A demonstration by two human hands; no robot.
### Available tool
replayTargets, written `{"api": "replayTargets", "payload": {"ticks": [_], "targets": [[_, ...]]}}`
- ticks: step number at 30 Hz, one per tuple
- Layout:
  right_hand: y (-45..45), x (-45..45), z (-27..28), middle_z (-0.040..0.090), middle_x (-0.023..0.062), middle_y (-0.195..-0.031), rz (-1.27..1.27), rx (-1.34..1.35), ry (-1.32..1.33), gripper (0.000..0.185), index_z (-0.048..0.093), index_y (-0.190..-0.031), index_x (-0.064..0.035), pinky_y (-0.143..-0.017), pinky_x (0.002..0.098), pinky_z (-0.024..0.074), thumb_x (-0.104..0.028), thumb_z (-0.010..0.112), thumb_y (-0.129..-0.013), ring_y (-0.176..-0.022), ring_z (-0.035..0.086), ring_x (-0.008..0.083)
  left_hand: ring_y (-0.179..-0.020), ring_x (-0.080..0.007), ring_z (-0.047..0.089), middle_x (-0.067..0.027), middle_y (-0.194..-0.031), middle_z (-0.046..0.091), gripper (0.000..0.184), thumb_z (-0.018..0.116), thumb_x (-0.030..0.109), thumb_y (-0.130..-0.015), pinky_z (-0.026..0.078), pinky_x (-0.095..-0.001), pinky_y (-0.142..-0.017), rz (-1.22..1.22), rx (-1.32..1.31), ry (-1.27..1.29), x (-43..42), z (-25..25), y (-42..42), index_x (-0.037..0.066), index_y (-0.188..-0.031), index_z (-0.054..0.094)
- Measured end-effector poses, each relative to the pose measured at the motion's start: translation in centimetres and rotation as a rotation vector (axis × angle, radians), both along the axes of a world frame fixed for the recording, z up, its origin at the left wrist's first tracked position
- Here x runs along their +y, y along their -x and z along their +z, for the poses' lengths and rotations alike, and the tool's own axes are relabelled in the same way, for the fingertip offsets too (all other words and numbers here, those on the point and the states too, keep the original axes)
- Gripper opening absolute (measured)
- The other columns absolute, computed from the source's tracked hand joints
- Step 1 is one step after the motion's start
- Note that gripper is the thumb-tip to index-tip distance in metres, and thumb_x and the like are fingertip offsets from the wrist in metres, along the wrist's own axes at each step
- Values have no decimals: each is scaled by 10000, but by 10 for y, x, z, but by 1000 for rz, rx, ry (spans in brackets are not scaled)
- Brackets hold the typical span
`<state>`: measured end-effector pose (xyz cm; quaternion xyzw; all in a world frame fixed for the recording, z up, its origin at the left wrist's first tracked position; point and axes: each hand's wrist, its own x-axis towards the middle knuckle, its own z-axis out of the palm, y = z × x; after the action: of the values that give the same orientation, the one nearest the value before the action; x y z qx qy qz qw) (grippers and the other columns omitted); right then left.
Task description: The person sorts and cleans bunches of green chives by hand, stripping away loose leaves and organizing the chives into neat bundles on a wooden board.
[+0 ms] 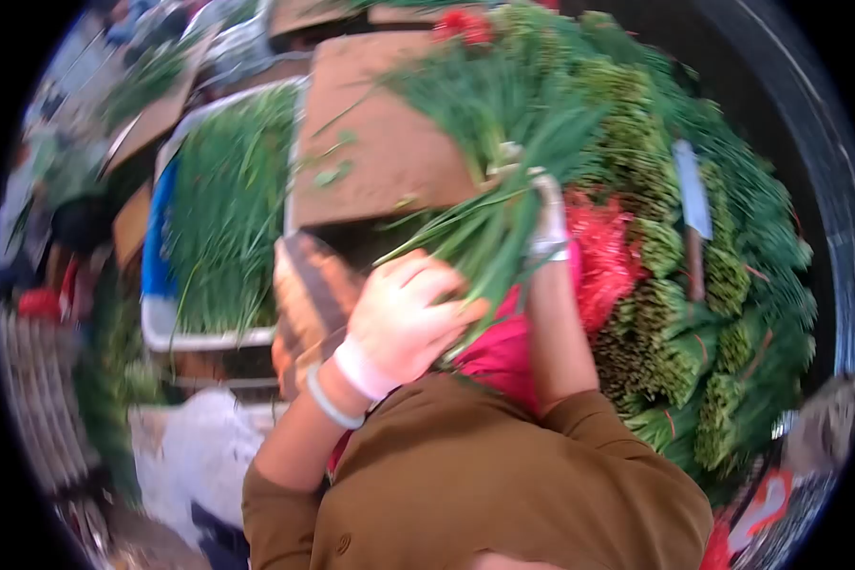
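A loose bunch of long green chives (499, 228) hangs between my two hands, its leaf ends pointing down toward my lap. My left hand (413, 309), with a white cuff and a pale band at the wrist, has its fingers curled around the lower leaves. Higher up and to the right, my right hand (551, 214) is closed around the bunch near its pale ends; leaves hide some of its fingers. Just beyond them, more loose green leaves (484, 95) lie over a brown board (380, 123). Motion blurs both hands slightly.
At left stands a white crate (161, 337) filled with long green leaves. Stacked tied bunches (655, 247) fill the right side, with a knife (692, 195) lying on them. Red plastic strands (603, 256) sit beside my right forearm. A striped orange-brown object (309, 294) is near my left wrist.
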<state>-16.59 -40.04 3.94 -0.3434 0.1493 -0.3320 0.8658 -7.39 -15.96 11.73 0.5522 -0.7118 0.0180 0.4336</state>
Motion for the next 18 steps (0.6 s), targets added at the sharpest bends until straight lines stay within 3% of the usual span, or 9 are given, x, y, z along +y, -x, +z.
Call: {"api": "replayTargets", "payload": {"ticks": [2, 5, 7, 9, 11, 13, 15, 17, 18], "targets": [[4, 4, -3, 626, 110, -1049, 41, -110, -96, 504, 531, -1192, -13, -873, 365, 484, -273, 656, -778, -932, 606, 249, -809, -256, 563, -31, -807, 549, 283, 734, 140, -563, 462, -418, -754, -1, -41, 63, -6, 3, 4, 137, -838, 668], [2, 17, 8, 612, 81, -1121, 27, -123, -75, 462, 575, -1151, -7, -860, 360, 499, -241, 658, -762, -914, 613, 211, -835, -279, 561, -49, -828, 550, 205, 698, 62, -604, 450, -427, -827, -68, -21, 39, -11, 12, 5, 106, -793, 631], [2, 24, 12, 649, 95, -988, 3, -52, -165, 478, 552, -1190, 4, -816, 395, 521, -198, 639, -766, -869, 623, 248, -864, -282, 556, -71, -876, 572, 128, 643, 21, -662, 433, -419, -863, 5, 238, 5, -9, 13, -2, 65, -777, 608], [6, 20, 1, 638, 86, -1043, 31, -73, -98, 454, 565, -1156, -4, -833, 405, 515, -227, 645, -769, -899, 614, 242, -899, -233, 540, -103, -925, 585, 102, 544, 122, -835, 408, -380, -879, 182, 707, 233, -1, 13, -22, 24, -828, 574], [6, 14, -2, 622, 78, -1073, 44, -137, -188, 458, 566, -1155, -10, -840, 411, 510, -251, 646, -774, -920, 605, 237, -932, -221, 550, -112, -929, 585, 178, 494, 158, -918, 387, -337, -921, -44, 1482, 602, 7, 9, -54, 5, -922, 584], [12, 6, -4, 609, 66, -1097, 65, -207, -273, 518, 526, -1216, -14, -869, 413, 496, -266, 645, -779, -937, 596, 229, -910, -217, 568, -119, -946, 602, 194, 466, 124, -910, 426, -337, -838, 9, 1370, 504, 30, 0, -73, -9, -985, 585], [15, 4, 2, 618, 32, -1090, 109, -276, -223, 637, 429, -1327, -14, -929, 388, 459, -248, 648, -776, -939, 589, 220, -854, -189, 590, -100, -889, 617, 211, 481, 132, -902, 449, -296, -776, 237, 789, 59, 53, -2, -64, -29, -928, 615], [16, 1, 6, 626, 26, -1068, 125, -278, -206, 664, 410, -1347, -8, -924, 380, 461, -230, 651, -770, -932, 591, 213, -733, -164, 594, -68, -797, 627, 155, 576, 140, -843, 466, -273, -647, 196, 847, -263, 63, -10, -37, 4, -875, 645], [16, -2, 4, 631, 28, -1097, 129, -286, -186, 686, 390, -1364, -1, -914, 379, 469, -214, 649, -766, -951, 596, 219, -719, -217, 600, -92, -795, 623, 129, 638, 103, -775, 477, -294, -653, 268, 532, -221, 59, -4, -25, 34, -883, 651]]}}
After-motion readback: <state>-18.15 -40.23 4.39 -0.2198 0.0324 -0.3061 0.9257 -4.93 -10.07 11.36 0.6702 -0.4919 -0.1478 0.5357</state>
